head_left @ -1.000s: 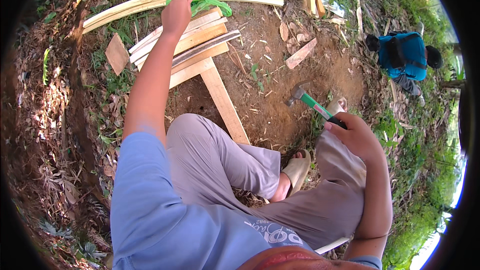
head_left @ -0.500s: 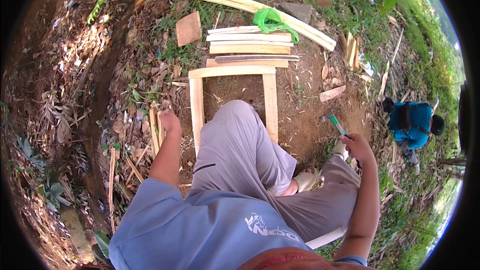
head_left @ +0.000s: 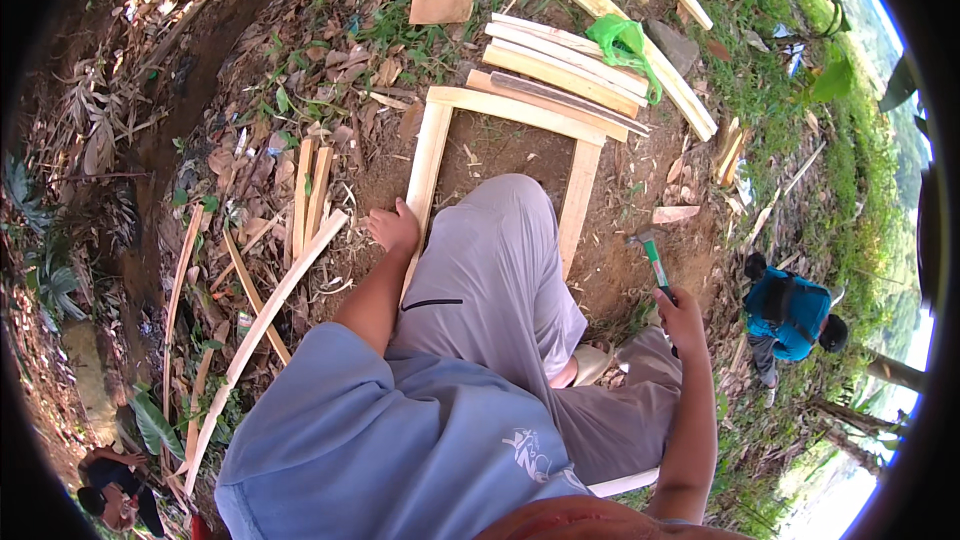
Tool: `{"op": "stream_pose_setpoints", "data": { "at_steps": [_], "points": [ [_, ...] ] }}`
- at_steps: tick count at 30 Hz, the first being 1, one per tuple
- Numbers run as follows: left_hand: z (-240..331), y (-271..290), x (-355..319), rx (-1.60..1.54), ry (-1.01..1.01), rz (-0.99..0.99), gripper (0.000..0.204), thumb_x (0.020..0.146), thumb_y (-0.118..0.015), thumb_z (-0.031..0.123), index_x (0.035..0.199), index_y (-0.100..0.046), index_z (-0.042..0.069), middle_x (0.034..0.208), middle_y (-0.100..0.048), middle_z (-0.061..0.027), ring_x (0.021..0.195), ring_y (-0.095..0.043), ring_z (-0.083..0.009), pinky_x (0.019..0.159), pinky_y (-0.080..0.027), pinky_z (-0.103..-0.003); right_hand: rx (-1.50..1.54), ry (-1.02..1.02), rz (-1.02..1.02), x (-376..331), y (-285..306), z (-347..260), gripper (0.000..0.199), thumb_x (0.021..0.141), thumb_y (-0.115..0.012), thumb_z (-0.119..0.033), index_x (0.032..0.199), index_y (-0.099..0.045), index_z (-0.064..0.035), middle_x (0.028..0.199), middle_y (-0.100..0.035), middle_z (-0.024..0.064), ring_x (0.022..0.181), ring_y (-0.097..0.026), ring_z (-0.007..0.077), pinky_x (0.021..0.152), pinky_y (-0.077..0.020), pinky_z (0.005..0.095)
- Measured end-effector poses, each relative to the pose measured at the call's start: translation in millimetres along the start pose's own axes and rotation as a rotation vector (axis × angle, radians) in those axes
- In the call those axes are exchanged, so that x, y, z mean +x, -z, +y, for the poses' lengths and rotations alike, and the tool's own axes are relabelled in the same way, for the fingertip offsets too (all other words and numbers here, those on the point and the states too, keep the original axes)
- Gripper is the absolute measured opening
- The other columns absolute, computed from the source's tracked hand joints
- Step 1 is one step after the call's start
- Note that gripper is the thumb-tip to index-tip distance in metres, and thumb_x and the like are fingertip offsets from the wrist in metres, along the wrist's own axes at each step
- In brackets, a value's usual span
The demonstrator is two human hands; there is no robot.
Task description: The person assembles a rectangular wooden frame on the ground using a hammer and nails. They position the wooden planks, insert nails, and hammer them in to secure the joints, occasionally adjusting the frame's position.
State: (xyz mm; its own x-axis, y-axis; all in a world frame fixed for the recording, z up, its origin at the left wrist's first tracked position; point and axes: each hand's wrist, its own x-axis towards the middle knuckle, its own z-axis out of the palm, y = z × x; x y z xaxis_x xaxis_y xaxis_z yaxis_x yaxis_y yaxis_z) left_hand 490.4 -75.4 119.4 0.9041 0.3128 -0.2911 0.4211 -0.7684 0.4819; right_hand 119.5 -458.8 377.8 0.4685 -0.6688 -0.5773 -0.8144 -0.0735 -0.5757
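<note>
A pale wooden frame (head_left: 428, 155) lies on the ground around my bent knee, with a left side, a far crosspiece and a right side showing. Against the outer edge of its left side rests my left hand (head_left: 393, 228), thumb apart from partly bent fingers, with nothing visible in it. My right hand (head_left: 682, 318) is closed round the handle of a claw hammer (head_left: 655, 258), held to the right of the frame with its head pointing away from me. My legs hide the near part of the frame.
Several cut boards (head_left: 565, 65) lie beyond the frame, a green plastic bag (head_left: 620, 40) on them. Long strips (head_left: 690, 110) stretch farther back. A long curved board (head_left: 262, 325) and short sticks (head_left: 310, 195) lie left. One person (head_left: 790, 315) is at right, another (head_left: 120, 490) at lower left.
My left hand has come down to the frame's left side. The hammer stays in my right hand. The view has turned, bringing a long board and a second person in at left.
</note>
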Motion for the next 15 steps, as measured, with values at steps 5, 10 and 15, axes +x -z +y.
{"op": "stream_pose_setpoints", "data": {
  "at_steps": [5,10,15],
  "points": [
    [-64.4,11.4,41.0,-0.052,0.163,0.033,0.071,0.096,-0.070,0.057,0.139,-0.048,0.005,0.145,-0.044,-0.0186,0.141,-0.038,-0.0410,0.118,-0.032,-0.057,0.060,-0.003,-0.060,-3.6,-21.4,-26.1,0.029,0.106,-0.072,-0.031,0.098,-0.068,-0.0033,0.064,-0.049,-0.0059,0.054,-0.046,0.0055,0.049,-0.0349,0.0290],
    [-125.2,15.4,61.9,0.130,0.207,0.108,0.072,0.097,-0.066,0.064,0.134,-0.049,0.005,0.141,-0.045,-0.0177,0.137,-0.038,-0.0398,0.117,-0.030,-0.055,0.165,-0.053,-0.118,1.9,-40.0,-63.3,0.027,0.107,-0.070,-0.030,0.092,-0.062,-0.0087,0.066,-0.047,-0.0074,0.054,-0.042,0.0031,0.048,-0.0309,0.0251],
    [-115.0,-5.1,38.0,0.256,0.196,0.126,0.066,0.102,-0.054,0.063,0.129,-0.052,0.003,0.139,-0.049,-0.0197,0.133,-0.044,-0.0409,0.116,-0.033,-0.053,0.192,0.027,-0.199,55.0,-48.0,-93.7,0.026,0.108,-0.068,-0.029,0.093,-0.061,-0.0085,0.067,-0.047,-0.0077,0.052,-0.040,0.0026,0.047,-0.0293,0.0242]
  ]
}}
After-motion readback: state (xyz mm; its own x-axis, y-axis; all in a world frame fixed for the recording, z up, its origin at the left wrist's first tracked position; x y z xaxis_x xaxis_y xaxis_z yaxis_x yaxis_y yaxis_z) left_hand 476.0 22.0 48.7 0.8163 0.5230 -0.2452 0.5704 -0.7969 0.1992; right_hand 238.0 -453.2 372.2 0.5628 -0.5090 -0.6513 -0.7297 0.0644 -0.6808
